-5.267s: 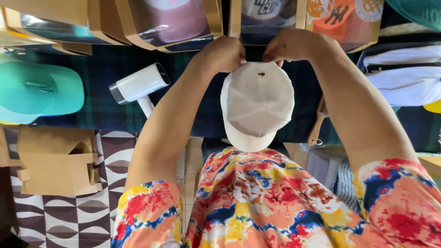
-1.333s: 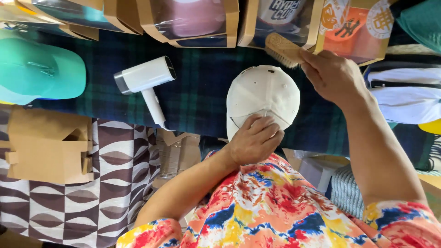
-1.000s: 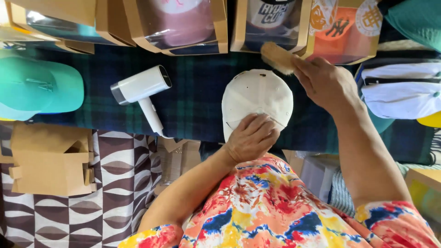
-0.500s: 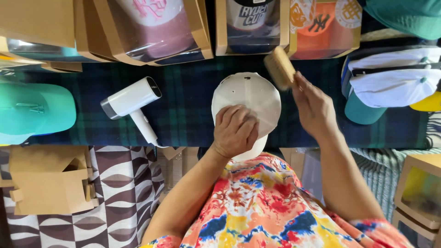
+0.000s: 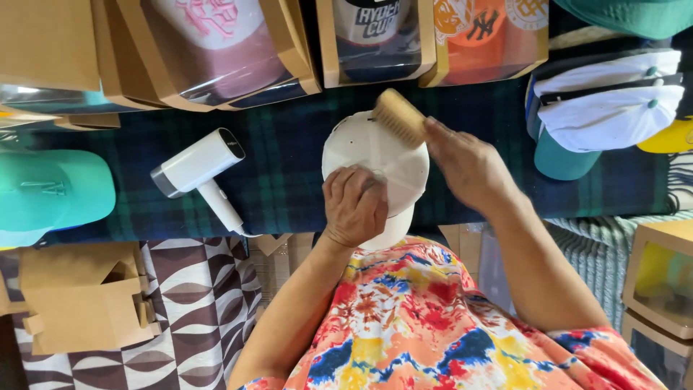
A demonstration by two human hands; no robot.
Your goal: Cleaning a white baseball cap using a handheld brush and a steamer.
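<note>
A person's left hand (image 5: 354, 206) presses flat on the crown of a cream baseball cap (image 5: 375, 162), fingers spread and grasping nothing, while the right hand (image 5: 465, 162) is clenched round a wooden-backed bristle brush (image 5: 399, 117) laid against the cap's panels at about one o'clock. The cap sits at the centre of a dark plaid surface (image 5: 289, 173), its brim towards the wearer's tie-dye shirt (image 5: 426, 325). The step in hand looks like brushing the crown clean; the next stroke likely calls for the left hand to hold the cap firm and perhaps turn it so a fresh panel meets the bristles. At nine o'clock from the cap lies a white handheld steamer or dryer (image 5: 198, 170), and farther out a teal cap (image 5: 50, 195). Along twelve o'clock stand kraft cardboard boxes with clear windows: one holds a pink-and-white cap (image 5: 216, 43), one a dark cap (image 5: 375, 32), one an orange cap (image 5: 480, 32). At three o'clock white and teal caps (image 5: 606, 108) lie stacked, unboxed. At seven o'clock an open cardboard box (image 5: 83, 296) shows nothing inside.
</note>
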